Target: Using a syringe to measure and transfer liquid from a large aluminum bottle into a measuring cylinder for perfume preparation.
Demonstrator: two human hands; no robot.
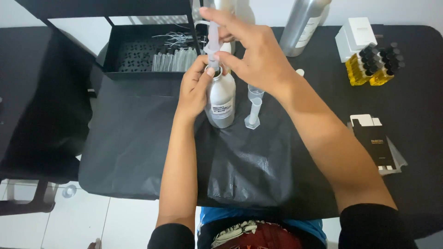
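Observation:
A silver metal bottle [222,99] with a white label stands upright on the black-covered table [138,152]. My left hand [194,87] grips its neck and shoulder. My right hand [251,50] holds a clear plastic syringe [212,41] upright, its tip set into the bottle's mouth. Just to the right of the bottle stands a small clear measuring cylinder [254,113], with a small clear cup [255,92] behind it.
A black tray [134,55] with clear vials and thin tubes sits at the back left. A tall silver bottle [302,25] stands behind. Small yellow bottles with black caps [374,67], a white box [355,34] and dark flat boxes [376,143] lie right.

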